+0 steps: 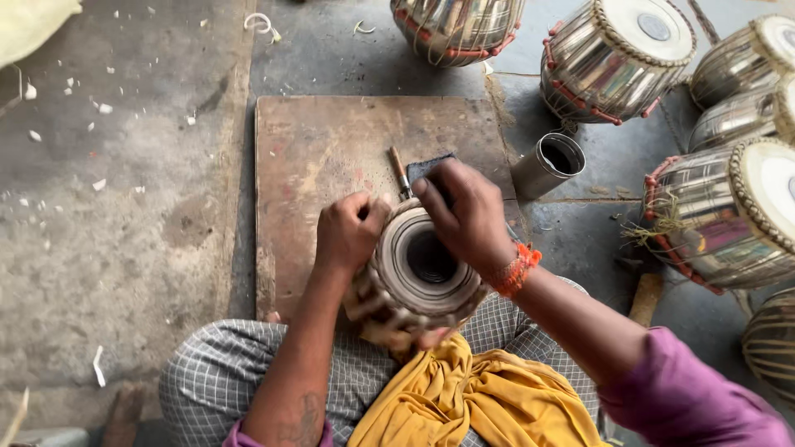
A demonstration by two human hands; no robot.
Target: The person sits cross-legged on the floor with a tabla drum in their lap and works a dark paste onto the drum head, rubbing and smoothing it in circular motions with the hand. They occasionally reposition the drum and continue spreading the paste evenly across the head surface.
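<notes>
**Grip on a small drum held in the lap**

The grip of both hands closed on one small drum [418, 269], which rested on the seated person's lap over a yellow cloth [476, 397], at the near edge of a wooden board [323, 157] lying on the floor. The left hand [348, 232] clasped the drum's left rim, thumb and fingers wrapped over the laced edge. The right hand [464, 211], with an orange thread band [515, 269] at the wrist, pressed down over the far rim, its fingers curled narrow against the head; whether it also held a small tool could not be told. The drumhead showed pale rings around a dark centre, and the body below was slightly blurred.

A thin tool with a brown handle [400, 170] and a dark flat piece [426, 165] lay on the board just beyond the drum. A metal cup [551, 164] stood on the floor beside the board's right edge. Shiny metal drums [617, 54] with laced heads stood well apart along the far and right side of the floor [124, 207], which carried scattered white scraps.

Judged from these positions, the work would go best with the left hand bracing the shell firmly against the lap, while the right worked evenly around the rim, so that the head seated level.
</notes>
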